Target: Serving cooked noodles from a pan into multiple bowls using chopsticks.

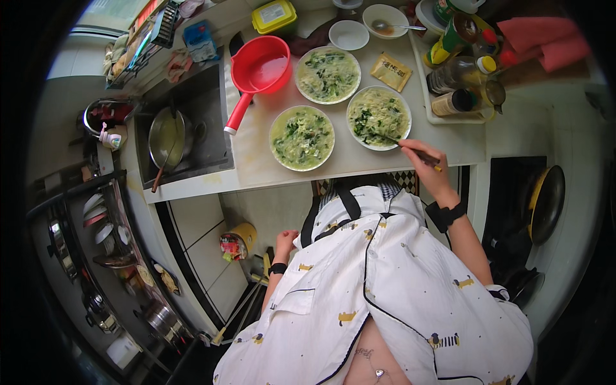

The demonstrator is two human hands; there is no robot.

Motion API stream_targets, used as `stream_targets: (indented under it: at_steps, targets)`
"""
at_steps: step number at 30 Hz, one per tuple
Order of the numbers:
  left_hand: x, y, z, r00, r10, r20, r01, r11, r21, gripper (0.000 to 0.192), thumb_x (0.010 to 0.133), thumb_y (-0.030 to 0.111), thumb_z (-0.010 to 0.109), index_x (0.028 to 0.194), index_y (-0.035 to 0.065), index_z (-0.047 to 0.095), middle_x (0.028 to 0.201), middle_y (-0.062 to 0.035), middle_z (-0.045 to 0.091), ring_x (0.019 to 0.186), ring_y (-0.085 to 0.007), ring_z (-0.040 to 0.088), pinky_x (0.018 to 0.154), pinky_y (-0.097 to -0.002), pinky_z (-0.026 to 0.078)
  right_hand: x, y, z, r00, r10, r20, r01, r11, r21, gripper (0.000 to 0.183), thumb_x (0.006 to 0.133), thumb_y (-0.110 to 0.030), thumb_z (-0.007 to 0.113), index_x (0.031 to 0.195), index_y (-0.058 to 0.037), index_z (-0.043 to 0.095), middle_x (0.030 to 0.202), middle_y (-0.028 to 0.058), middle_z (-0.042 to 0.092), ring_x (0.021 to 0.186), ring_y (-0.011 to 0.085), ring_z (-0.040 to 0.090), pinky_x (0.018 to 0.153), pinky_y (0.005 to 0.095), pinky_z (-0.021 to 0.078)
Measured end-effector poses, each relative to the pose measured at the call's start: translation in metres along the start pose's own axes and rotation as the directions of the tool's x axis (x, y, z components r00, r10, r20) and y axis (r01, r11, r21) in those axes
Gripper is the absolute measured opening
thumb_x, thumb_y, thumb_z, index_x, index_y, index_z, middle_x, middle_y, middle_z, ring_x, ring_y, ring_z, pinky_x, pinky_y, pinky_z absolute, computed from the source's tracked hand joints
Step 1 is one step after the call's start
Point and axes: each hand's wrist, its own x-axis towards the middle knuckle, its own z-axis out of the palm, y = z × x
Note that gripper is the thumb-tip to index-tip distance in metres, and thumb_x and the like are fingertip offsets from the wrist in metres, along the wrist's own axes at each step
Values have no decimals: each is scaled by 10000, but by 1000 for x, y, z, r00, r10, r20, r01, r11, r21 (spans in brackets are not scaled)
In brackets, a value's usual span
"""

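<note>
My right hand [426, 166] holds chopsticks [418, 155], whose tips reach into the right bowl of noodles and greens [379, 118] at the counter's front. Left of it stands a second such bowl [302, 138], and a third [328, 75] is behind them. My left hand [287, 239] hangs low beside my body, away from the counter; its fingers look curled, and whether they hold anything is unclear. A red plastic dipper [261, 65] lies left of the back bowl. A yellow packet [391, 71] lies behind the right bowl.
At the left, a sink [207, 144] contains a metal pan [167, 139] with a long-handled utensil. A white tray [423, 86] of bottles stands at the right. Behind the bowls are a small white bowl [349, 35] and one with a spoon [385, 19]. A wok [547, 205] sits far right.
</note>
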Motion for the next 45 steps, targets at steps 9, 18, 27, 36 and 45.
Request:
stream_targets:
  at_steps: [9,18,27,36,45]
  targets:
    - [-16,7,5,998,-65,-14,66,997,35,212,816,222,580,934,46,601,866,-70,644,751,-158,617,606,-304,508,31,-21,26,969,-244,38,246,968,-52,116,812,-14,614,922,-6,651,895,60,659,779,91,616,663,215,478]
    - [-7,-31,16,999,4,-45,-9,994,-105,194,793,202,601,887,34,619,808,-70,640,683,-160,620,560,-299,516,41,-30,20,998,-48,-29,50,996,71,117,830,-49,600,928,-14,653,867,31,651,742,79,622,640,191,477]
    - [-26,-34,29,998,14,-63,-26,983,-184,172,780,183,610,855,30,636,759,-55,639,650,-146,614,538,-274,504,61,-49,51,980,-171,103,153,975,159,117,832,-60,605,930,-21,657,862,31,646,753,73,607,642,183,463]
    - [-29,-76,37,995,-53,-87,20,939,-343,177,793,199,605,884,49,626,784,-43,638,646,-140,607,537,-263,492,84,-13,102,972,110,210,-183,912,369,155,863,-125,576,970,-43,653,826,22,652,734,83,609,653,204,478]
    - [-36,-82,45,985,-106,-138,72,969,-236,177,807,199,591,874,40,632,734,-50,630,609,-145,599,499,-264,482,69,-45,102,965,-121,234,63,969,241,134,838,-57,604,958,-29,659,855,18,660,748,62,608,663,185,469]
